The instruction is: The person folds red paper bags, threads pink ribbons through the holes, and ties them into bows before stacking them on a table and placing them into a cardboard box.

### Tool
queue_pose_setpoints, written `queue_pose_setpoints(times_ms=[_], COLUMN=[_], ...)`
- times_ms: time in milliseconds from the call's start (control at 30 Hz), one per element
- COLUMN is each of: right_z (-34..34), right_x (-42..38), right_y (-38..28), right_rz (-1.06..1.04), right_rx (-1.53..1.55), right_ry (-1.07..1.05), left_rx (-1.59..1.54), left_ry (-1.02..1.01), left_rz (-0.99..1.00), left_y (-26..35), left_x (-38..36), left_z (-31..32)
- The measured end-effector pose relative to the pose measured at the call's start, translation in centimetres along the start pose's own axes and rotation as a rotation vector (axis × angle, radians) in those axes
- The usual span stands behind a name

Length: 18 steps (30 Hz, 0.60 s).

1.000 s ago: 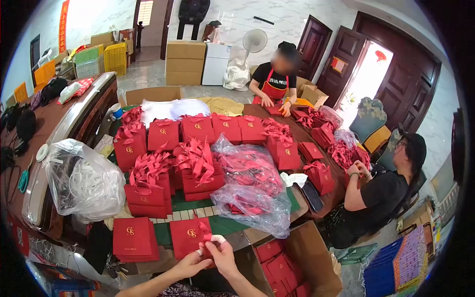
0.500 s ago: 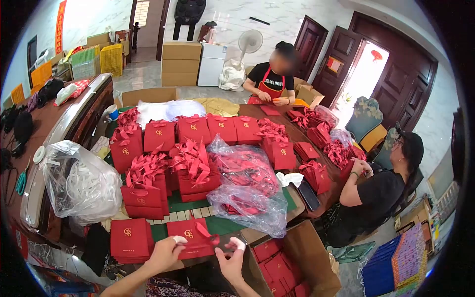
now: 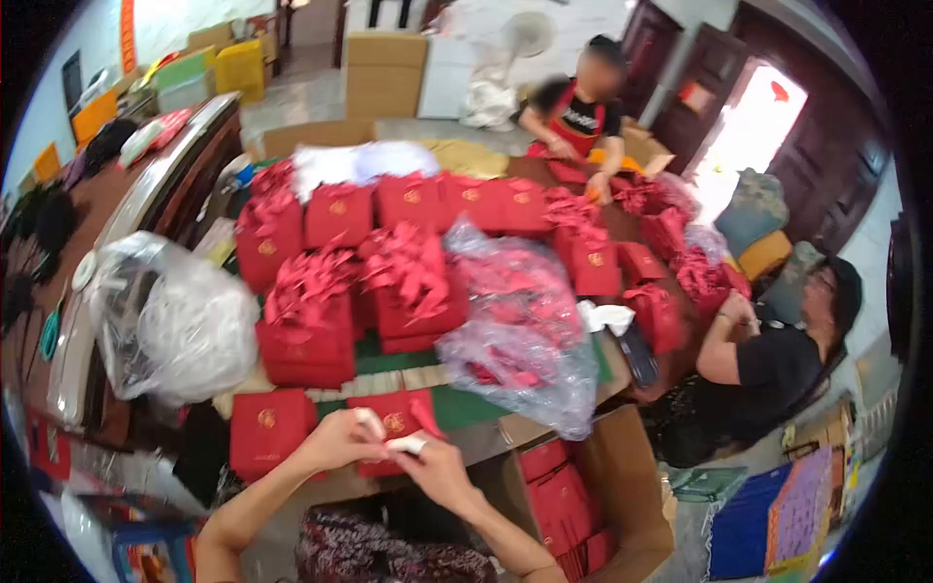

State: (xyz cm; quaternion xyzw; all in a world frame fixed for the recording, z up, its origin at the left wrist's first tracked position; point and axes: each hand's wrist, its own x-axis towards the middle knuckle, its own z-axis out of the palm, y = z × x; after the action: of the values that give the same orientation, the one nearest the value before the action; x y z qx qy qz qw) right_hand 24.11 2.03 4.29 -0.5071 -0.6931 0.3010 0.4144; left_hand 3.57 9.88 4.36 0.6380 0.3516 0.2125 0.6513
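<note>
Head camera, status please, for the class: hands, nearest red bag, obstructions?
Left hand, right hand: close together, grip too blurred to tell. Red bag: ribbon on its right. In the way: hands cover part of it.

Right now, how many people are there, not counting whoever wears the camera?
2: one person across the table, and another person at its right side. Nobody else shows, though someone could be hidden.

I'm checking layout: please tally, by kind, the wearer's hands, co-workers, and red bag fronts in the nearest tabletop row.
Left hand, right hand: 2
Far co-worker, near co-worker: 2
Left bag front, right bag front: 2
Total: 6
</note>
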Motion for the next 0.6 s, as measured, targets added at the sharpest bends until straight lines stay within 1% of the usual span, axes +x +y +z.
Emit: queue_pose_setpoints(times_ms=[33, 100, 133, 167, 200, 233, 267, 333, 367, 433, 467, 500, 567, 600], right_z=[0.0, 0.4, 0.4, 0.3, 0.4, 0.2, 0.3, 0.7, 1.1, 2.3, 2.8, 3.2, 3.8, 3.7], right_x=[0.1, -0.2, -0.3, -0.4, -0.3, -0.1, 0.2, 1.1, 1.7, 2.9, 3.2, 3.4, 3.9, 4.1], right_y=[0.0, 0.5, 0.7, 0.9, 1.2, 1.2, 1.5, 2.2, 2.5, 3.3, 3.6, 3.8, 4.2, 3.8], right_rz=[0.032, 0.039, 0.059, 0.083, 0.101, 0.151, 0.149, 0.171, 0.175, 0.034, 0.07, 0.074, 0.135, 0.158], right_rx=[-0.013, -0.079, -0.082, -0.09, -0.078, -0.109, -0.109, -0.112, -0.108, -0.133, -0.129, -0.124, -0.164, -0.203], right_ry=[-0.021, 0.016, 0.041, 0.071, 0.121, 0.119, 0.152, 0.18, 0.17, 0.232, 0.219, 0.213, 0.166, 0.149], left_rx=[-0.047, 0.004, 0.188, 0.235, 0.364, 0.494, 0.492, 0.872, 0.869, 1.032, 1.074, 1.074, 1.012, 0.998], left_ry=[-0.004, 0.016, 0.064, 0.149, 0.259, 0.363, 0.367, 0.522, 0.524, 0.423, 0.455, 0.454, 0.391, 0.465], left_rz=[0.013, -0.036, 0.009, 0.05, 0.07, 0.091, 0.078, 0.223, 0.212, 0.074, 0.117, 0.107, 0.028, 0.146], left_y=[-0.6, -0.8, 0.0, -0.7, -0.9, -0.7, -0.7, -1.2, -1.8, -2.5, -2.7, -2.7, -2.9, -2.9], left_x=[0.0, -0.1, -0.2, -0.1, 0.0, 0.2, 0.6, 1.6, 2.2, 3.1, 3.0, 2.9, 2.8, 2.6], left_z=[0.2, 0.3, 0.3, 0.1, 0.0, -0.1, -0.2, -0.3, -0.5, -0.6, -0.1, 0.0, 0.0, 0.2])
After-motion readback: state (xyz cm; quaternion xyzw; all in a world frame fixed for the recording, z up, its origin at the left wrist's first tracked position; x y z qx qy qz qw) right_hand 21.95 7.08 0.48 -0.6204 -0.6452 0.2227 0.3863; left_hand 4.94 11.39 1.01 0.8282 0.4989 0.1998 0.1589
